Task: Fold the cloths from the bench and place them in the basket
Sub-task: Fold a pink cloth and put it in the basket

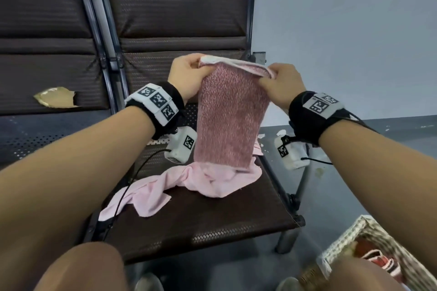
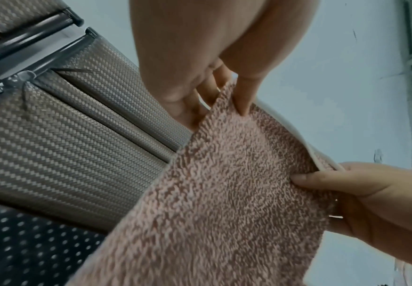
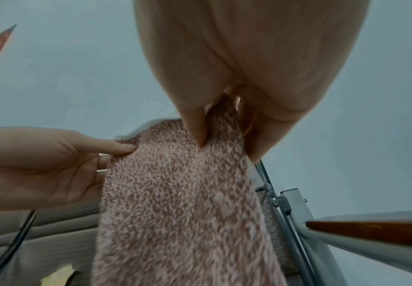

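Left hand (image 1: 186,75), right hand (image 1: 282,84): each pinches 1 top corner of mottled pink cloth (image 1: 229,120), hanging above bench (image 1: 212,215). We'd match corners, then fold; basket (image 1: 350,238) lower right.

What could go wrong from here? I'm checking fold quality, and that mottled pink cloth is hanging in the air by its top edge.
The mottled cloth hangs only from pinches by the left hand and right hand; if either slips, the fold probably opens. Its lower edge reaches the pale pink cloth on the bench seat, so it may snag or drag that one along.
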A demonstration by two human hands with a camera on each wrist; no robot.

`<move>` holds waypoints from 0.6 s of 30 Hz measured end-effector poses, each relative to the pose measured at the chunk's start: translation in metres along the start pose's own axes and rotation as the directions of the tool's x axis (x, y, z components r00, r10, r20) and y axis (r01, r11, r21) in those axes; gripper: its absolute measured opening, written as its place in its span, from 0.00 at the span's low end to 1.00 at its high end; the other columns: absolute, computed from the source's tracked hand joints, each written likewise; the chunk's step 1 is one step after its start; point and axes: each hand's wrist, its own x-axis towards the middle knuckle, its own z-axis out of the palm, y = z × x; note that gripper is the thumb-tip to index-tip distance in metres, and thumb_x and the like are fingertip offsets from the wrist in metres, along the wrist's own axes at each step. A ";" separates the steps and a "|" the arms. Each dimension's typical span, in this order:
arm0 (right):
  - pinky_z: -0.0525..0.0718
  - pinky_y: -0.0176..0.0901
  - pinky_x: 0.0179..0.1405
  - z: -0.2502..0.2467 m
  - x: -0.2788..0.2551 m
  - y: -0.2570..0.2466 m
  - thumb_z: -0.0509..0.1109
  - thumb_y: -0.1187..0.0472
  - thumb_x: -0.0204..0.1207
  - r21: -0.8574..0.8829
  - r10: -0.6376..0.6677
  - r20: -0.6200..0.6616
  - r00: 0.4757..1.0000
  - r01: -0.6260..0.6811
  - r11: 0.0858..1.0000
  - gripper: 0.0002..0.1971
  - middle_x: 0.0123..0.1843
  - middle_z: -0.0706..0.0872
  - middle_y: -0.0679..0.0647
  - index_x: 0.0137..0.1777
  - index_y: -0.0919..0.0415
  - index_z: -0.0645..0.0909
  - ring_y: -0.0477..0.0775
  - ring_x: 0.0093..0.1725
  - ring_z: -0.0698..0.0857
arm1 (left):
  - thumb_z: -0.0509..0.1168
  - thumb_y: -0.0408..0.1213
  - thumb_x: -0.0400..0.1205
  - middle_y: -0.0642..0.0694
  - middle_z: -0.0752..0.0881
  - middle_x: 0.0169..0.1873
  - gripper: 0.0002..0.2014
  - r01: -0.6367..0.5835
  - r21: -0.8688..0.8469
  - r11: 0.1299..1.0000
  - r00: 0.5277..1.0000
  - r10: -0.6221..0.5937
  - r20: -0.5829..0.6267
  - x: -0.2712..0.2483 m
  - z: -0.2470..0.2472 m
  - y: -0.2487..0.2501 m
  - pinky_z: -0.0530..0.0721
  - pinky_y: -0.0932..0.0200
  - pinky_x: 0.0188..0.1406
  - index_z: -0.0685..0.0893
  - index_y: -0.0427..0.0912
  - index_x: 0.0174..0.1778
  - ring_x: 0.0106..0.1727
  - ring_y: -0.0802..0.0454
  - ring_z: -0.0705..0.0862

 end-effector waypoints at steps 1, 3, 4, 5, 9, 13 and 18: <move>0.70 0.38 0.28 0.000 -0.002 -0.001 0.68 0.60 0.76 0.039 -0.027 -0.021 0.999 0.028 0.999 0.05 0.30 0.79 0.44 0.41 0.49 0.81 0.48 0.31 0.78 | 0.73 0.28 0.78 0.47 0.92 0.45 0.09 -0.005 -0.037 0.999 1.000 0.005 0.009 -0.002 -0.003 0.000 0.84 0.65 0.45 0.90 0.40 0.53 0.45 0.58 0.89; 0.71 0.40 0.31 0.002 -0.012 0.002 0.67 0.60 0.78 0.030 -0.075 -0.003 0.997 0.075 0.997 0.03 0.34 0.80 0.43 0.46 0.50 0.80 0.48 0.34 0.79 | 0.74 0.27 0.77 0.49 0.93 0.44 0.10 0.023 -0.093 0.995 0.999 -0.021 0.031 -0.014 -0.012 -0.007 0.85 0.64 0.43 0.91 0.42 0.52 0.44 0.58 0.90; 0.71 0.39 0.31 0.004 -0.019 0.007 0.66 0.60 0.79 0.005 -0.091 0.038 0.995 0.091 0.996 0.03 0.36 0.81 0.42 0.48 0.51 0.79 0.45 0.34 0.79 | 0.74 0.27 0.77 0.49 0.93 0.43 0.10 0.058 -0.100 0.993 0.997 -0.052 0.057 -0.023 -0.016 -0.017 0.86 0.63 0.45 0.91 0.44 0.51 0.44 0.58 0.89; 0.71 0.37 0.31 0.008 -0.029 0.013 0.66 0.61 0.80 -0.029 -0.102 0.100 0.990 0.105 0.994 0.04 0.37 0.81 0.42 0.50 0.52 0.80 0.44 0.34 0.79 | 0.74 0.27 0.78 0.48 0.93 0.43 0.10 0.102 -0.074 0.992 0.991 -0.095 0.095 -0.034 -0.019 -0.029 0.85 0.61 0.48 0.91 0.44 0.52 0.45 0.57 0.88; 0.71 0.42 0.40 0.032 -0.076 0.049 0.66 0.64 0.78 -0.134 -0.035 0.424 0.905 0.100 0.986 0.06 0.35 0.83 0.49 0.42 0.61 0.83 0.50 0.36 0.80 | 0.71 0.33 0.82 0.44 0.85 0.37 0.02 0.197 0.319 0.927 0.918 -0.288 0.273 -0.089 -0.024 -0.083 0.78 0.52 0.46 0.90 0.40 0.46 0.40 0.52 0.79; 0.81 0.49 0.43 0.054 -0.120 0.082 0.69 0.57 0.82 -0.168 0.116 0.697 0.707 0.004 0.986 0.08 0.40 0.86 0.59 0.49 0.62 0.84 0.53 0.39 0.82 | 0.65 0.35 0.87 0.53 0.83 0.27 0.12 0.356 0.378 0.855 0.738 -0.505 0.448 -0.134 -0.021 -0.116 0.82 0.62 0.31 0.82 0.43 0.37 0.28 0.59 0.81; 0.86 0.43 0.36 0.071 -0.152 0.101 0.72 0.66 0.79 -0.138 0.307 0.869 0.387 -0.407 0.903 0.01 0.38 0.86 0.54 0.47 0.64 0.84 0.51 0.37 0.86 | 0.66 0.41 0.86 0.48 0.93 0.41 0.08 0.567 0.480 0.669 0.438 -0.738 0.513 -0.158 -0.017 -0.127 0.89 0.55 0.37 0.88 0.43 0.55 0.40 0.51 0.91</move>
